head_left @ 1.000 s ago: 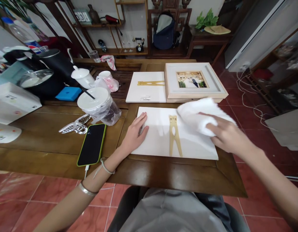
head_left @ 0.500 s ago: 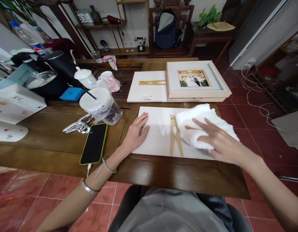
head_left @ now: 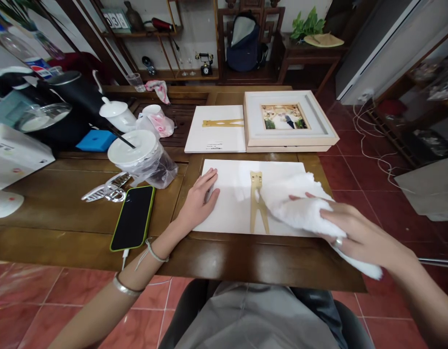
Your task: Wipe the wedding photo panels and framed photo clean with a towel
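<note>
A white backing board [head_left: 231,213] with a gold stand piece [head_left: 257,203] lies flat at the near edge of the wooden table [head_left: 64,208]. My left hand [head_left: 199,199] rests flat on the board's left edge, fingers stretched out. My right hand [head_left: 358,233] presses a crumpled white cloth [head_left: 300,206] onto the board's right part, near its front right corner, fingers spread over the cloth. Behind the board lie a second white board [head_left: 216,138] and a pale picture frame [head_left: 287,122] holding a photo.
A black phone in a green case [head_left: 134,224] and a hair clip [head_left: 106,188] lie left of the board. Further left stand a lidded cup in a plastic bag [head_left: 142,157], a teapot [head_left: 117,114], a blue sponge [head_left: 96,140] and a white box [head_left: 16,155].
My right hand has dragged the white cloth from the board's far right corner across and down to its near right corner. My left hand has stayed on the board's left edge.
</note>
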A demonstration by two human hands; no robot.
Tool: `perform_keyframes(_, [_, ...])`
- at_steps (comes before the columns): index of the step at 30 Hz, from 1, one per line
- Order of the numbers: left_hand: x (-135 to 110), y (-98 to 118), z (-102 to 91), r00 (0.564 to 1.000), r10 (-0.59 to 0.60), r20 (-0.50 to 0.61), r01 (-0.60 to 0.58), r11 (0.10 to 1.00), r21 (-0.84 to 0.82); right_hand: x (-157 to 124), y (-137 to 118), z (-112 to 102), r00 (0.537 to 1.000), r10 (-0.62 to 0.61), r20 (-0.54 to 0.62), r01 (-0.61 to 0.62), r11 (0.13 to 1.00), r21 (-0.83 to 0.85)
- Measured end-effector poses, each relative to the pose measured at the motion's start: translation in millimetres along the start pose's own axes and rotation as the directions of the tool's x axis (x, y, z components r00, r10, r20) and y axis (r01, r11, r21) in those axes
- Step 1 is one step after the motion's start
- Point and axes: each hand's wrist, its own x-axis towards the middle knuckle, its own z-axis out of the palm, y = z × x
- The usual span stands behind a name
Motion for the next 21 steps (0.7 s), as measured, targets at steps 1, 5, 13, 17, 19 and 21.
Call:
perform_keyframes(1, [0.1,0.2,-0.2,1.0,-0.004,0.003,0.004,1.0,0.001,9.5,5.0,2.6,0.999,0.046,0.002,-0.046,0.999,-0.027])
perform_keyframes(5, [0.5,1.6,-1.1,1.0,-0.022,0.018,0.022,1.0,-0.002,53.9,21.9,18.9,0.989,0.13,-0.063,-0.138,0.982,-0.132])
perform_keyframes(13, [0.7,2.4,-1.3,0.999,-0.027,0.024,0.028,0.999,-0.03,85.3,32.3,48.4,0.997,0.072,-0.007,-0.072,0.975,-0.208])
perform_keyframes(17, [0.0,3.1,-1.1,0.999,-0.029,0.024,0.03,0.999,-0.026,55.9,9.8,42.5,0.996,0.042,0.076,-0.027,0.981,-0.192])
perform_keyframes(19, [-0.4,3.3,-0.8,0.999,-0.028,0.019,0.029,0.999,-0.025,38.2,-7.1,37.1,0.992,0.001,0.128,0.021,0.985,-0.169])
perform_keyframes(21, [-0.6,3.3,-0.4,0.999,-0.027,0.02,0.027,0.999,-0.021,20.8,-25.5,31.6,0.987,-0.026,0.159,0.048,0.99,-0.132])
